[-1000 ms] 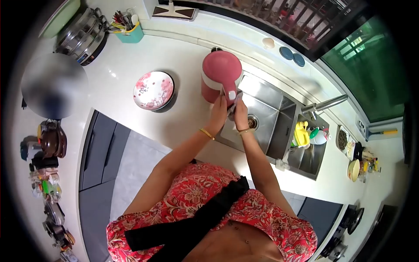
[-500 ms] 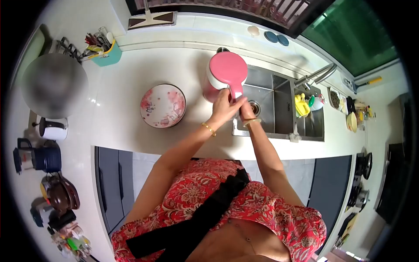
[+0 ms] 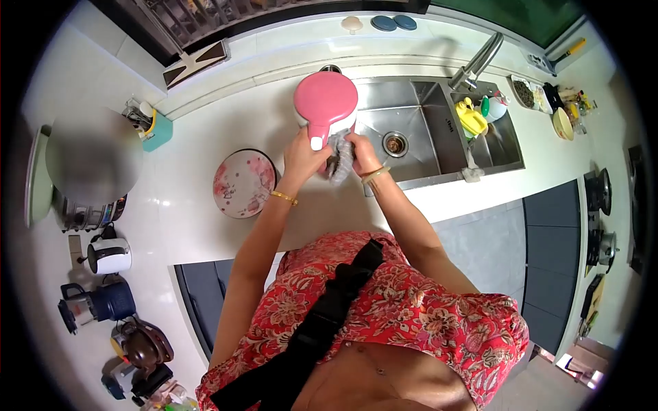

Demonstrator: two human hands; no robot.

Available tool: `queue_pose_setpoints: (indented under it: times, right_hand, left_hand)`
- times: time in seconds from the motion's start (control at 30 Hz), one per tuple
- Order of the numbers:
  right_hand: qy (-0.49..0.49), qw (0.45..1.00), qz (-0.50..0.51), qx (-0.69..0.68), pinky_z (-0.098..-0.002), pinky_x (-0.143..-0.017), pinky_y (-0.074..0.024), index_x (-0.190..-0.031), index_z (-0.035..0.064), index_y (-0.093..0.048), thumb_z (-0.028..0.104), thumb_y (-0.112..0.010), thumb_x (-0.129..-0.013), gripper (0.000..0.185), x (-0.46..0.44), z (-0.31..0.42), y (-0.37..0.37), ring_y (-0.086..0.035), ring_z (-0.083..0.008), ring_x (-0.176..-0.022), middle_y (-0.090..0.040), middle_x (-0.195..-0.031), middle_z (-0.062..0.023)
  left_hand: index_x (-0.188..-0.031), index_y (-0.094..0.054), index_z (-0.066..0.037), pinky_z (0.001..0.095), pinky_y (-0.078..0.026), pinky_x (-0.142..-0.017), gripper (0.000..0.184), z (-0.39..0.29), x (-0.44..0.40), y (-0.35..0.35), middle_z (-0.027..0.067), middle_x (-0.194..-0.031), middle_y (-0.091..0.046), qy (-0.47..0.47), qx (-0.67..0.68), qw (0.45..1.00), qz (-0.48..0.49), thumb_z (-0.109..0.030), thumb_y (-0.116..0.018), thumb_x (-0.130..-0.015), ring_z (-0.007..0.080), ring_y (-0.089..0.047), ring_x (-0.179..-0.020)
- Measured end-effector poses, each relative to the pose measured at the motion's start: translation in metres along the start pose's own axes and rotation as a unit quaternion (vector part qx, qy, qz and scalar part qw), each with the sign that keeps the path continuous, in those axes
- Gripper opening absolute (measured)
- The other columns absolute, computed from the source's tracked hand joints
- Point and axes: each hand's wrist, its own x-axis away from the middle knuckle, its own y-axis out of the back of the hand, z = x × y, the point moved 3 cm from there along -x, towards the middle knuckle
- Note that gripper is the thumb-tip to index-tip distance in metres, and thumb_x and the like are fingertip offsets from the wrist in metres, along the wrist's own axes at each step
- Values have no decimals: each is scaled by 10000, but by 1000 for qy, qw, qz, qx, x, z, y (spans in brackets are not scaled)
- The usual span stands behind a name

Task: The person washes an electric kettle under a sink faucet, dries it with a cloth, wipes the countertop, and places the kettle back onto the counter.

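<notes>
A pink and white pitcher (image 3: 325,98) with a pink lid is on the counter, left of the sink. My left hand (image 3: 302,157) is closed on its handle, just below the lid. My right hand (image 3: 362,153) grips a greyish crumpled cloth (image 3: 340,159), which lies against the pitcher's near right side. Some fingertips are hidden behind the cloth and handle. To the left, a plate with pink flowers (image 3: 242,183) rests on the white counter (image 3: 195,236).
The steel sink (image 3: 439,175) with its faucet (image 3: 477,63) is at the right, holding yellow and white bottles (image 3: 470,118). A teal utensil holder (image 3: 159,131) stands at the back left. Kettles and other appliances (image 3: 110,256) line the left counter.
The view has turned and shifted. My right hand has come apart from my left at the handle, and the cloth now shows between them. My left hand stays at the handle.
</notes>
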Motion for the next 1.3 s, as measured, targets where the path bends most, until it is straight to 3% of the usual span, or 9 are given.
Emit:
queue_pose_setpoints:
  times: [0.07,0.23,0.33,0.37,0.73,0.93,1.07,1.2,1.3]
  right_hand:
    - [-44,997,-40,-48,-308,-648,-420,-825,-5,-533,157,-451,-759,193,-1,-9,16,-520,-183,-702,-549,-759,-82]
    - [235,966,-56,91,-243,-509,-356,-749,-6,-546,184,-439,-841,237,36,17,-17,-407,-84,-546,-496,-601,14]
    - [451,795,-43,403,-333,-886,-330,-1130,-45,-419,117,-402,-826,345,63,24,-45,-453,-283,-1029,-473,-1096,-201]
    - [411,805,23,428,-355,-993,-171,-1224,-54,-283,97,-387,-816,448,64,21,-47,-219,-338,-1211,-259,-1279,-234]
    - [364,883,-23,297,-306,-1013,-93,-1253,-75,-165,186,-379,-842,532,-17,30,-15,-79,-294,-1255,-118,-1338,-214]
    - [391,850,-50,349,-318,-990,-177,-1224,-46,-281,170,-532,-776,557,-15,22,-9,-202,-310,-1222,-258,-1288,-216]
    - [262,962,49,53,-285,-963,-232,-1191,-60,-339,199,-547,-784,526,-49,30,-4,-285,-249,-1195,-324,-1265,-197]
    - [414,873,-9,259,-270,-956,-239,-1184,-59,-352,181,-532,-798,488,-18,29,-13,-285,-203,-1191,-319,-1279,-162]
    - [313,938,14,152,-247,-863,-328,-1174,-57,-370,179,-554,-785,491,-38,26,-3,-414,-158,-1054,-436,-1175,-146]
  left_hand:
    - [-901,-512,-47,400,-432,-656,377,1,-1,2,147,-842,-570,-10,-15,1000,-7,-230,-585,-579,323,-549,-770]
    - [-858,-525,-40,388,-437,-632,342,-2,0,-3,147,-795,-576,-3,28,999,-27,-218,-592,-574,317,-555,-755]
    - [-819,-542,-38,385,-443,-607,316,-2,-4,-7,145,-738,-583,5,-2,1000,-27,-225,-610,-573,318,-564,-706]
    - [-799,-550,-37,385,-445,-595,307,0,-6,-9,143,-707,-586,7,-19,1000,-20,-231,-620,-572,319,-568,-678]
    - [-819,-532,-38,368,-444,-626,393,-17,-2,-16,120,-749,-579,9,-6,999,-36,-290,-671,-551,293,-565,-709]
    - [-890,-501,-45,368,-439,-641,456,-9,1,-19,98,-759,-569,-23,16,999,-23,-251,-686,-528,288,-556,-718]
    - [-909,-482,-50,369,-436,-660,466,-12,2,-18,106,-809,-563,-24,-29,999,-31,-232,-681,-529,287,-550,-758]
    - [-922,-478,-49,372,-435,-667,479,-10,2,-21,125,-847,-554,-1,-18,1000,-21,-225,-676,-524,292,-546,-782]
    - [-922,-479,-46,373,-435,-675,479,-5,-1,-24,125,-824,-558,14,7,999,-33,-220,-670,-519,297,-548,-778]
